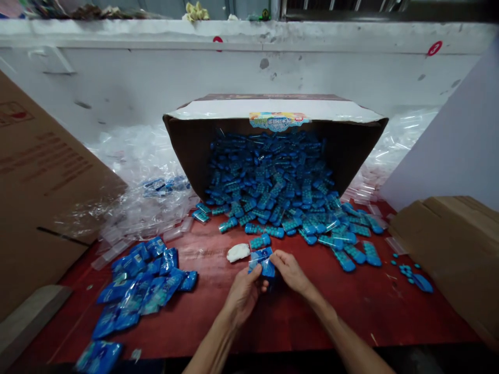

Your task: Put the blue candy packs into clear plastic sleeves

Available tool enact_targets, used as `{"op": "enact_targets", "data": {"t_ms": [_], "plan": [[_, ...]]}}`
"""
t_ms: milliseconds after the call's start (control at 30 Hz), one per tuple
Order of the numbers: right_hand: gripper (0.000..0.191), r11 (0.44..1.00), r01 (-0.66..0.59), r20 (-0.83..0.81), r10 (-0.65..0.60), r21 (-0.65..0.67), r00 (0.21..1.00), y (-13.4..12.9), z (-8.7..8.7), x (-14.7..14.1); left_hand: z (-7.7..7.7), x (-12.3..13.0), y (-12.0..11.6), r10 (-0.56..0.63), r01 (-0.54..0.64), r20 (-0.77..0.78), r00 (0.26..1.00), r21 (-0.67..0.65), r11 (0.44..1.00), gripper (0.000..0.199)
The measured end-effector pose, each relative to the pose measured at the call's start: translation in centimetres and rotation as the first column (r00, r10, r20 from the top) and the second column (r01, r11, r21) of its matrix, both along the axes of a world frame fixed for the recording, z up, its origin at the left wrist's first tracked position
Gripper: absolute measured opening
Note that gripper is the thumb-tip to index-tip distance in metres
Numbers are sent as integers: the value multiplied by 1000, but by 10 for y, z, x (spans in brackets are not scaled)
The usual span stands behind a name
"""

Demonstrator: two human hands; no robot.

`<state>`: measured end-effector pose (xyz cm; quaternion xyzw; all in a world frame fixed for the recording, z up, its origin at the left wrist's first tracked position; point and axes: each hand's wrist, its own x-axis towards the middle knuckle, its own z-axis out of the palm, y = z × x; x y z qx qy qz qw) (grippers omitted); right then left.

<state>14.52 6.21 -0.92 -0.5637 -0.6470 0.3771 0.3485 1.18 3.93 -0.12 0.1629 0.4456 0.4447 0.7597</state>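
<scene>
Between my two hands is a small blue plastic packet (262,261), held above the red tabletop. My left hand (247,291) grips its lower left side, thumb on top. My right hand (288,270) pinches its upper right corner. Just beyond the packet lie a white crumpled wad (238,252) and a blue blister pack (260,241) with turquoise pellets. A big heap of similar packs (268,182) spills from a cardboard box (353,156) tipped on its side. To the left of my left hand lies a loose pile of blue packets (144,283).
Clear plastic sleeves (136,171) are heaped left of the box, with more behind it on the right. Cardboard boxes stand at the left (47,171) and right (448,249) edges. Spilled turquoise pellets (407,271) lie on the red table (312,322) at right. A white wall (136,78) closes the back.
</scene>
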Motion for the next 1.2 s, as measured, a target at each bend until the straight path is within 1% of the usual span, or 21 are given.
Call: {"op": "enact_targets", "data": {"t_ms": [67,167,233,333,500,600,733,833,967,1033,1100,1167,1200], "plan": [[30,999,-31,106,26,44,994,17,6,6,1,-6,0,26,-26,-2,1000,-44,999,17],[14,994,-1,293,-32,112,955,43,8,10,1,-11,-2,36,-34,16,999,-110,993,15],[12,992,22,414,-72,124,907,53,3,10,2,-12,-5,43,-37,38,998,-151,988,14],[14,992,37,549,-98,122,830,50,-5,10,3,-13,-7,63,-48,66,996,-198,979,15],[17,993,-1,664,-79,119,743,26,-13,18,-2,-13,-8,83,-62,71,994,-258,964,18],[17,994,-15,695,-64,107,716,23,-10,26,-4,-12,-8,113,-93,51,992,-295,951,19],[18,994,-50,706,-31,94,708,30,-1,30,-3,-13,-7,139,-119,40,990,-313,942,19],[23,993,-17,692,-71,120,718,33,2,23,-2,-15,-7,155,-135,40,987,-316,939,19],[26,991,41,670,-116,126,734,34,-3,13,-2,-16,-8,174,-155,28,984,-326,933,18],[27,990,56,653,-128,129,747,33,-5,15,-2,-16,-8,187,-170,20,982,-333,927,18],[27,990,46,628,-119,131,769,31,-4,20,-3,-16,-8,206,-190,10,978,-346,919,18],[27,992,2,596,-79,129,799,23,1,25,-3,-15,-7,234,-219,0,972,-352,910,17],[27,991,-37,553,-41,129,832,17,5,28,-3,-14,-7,246,-231,-2,969,-355,906,17]]}}
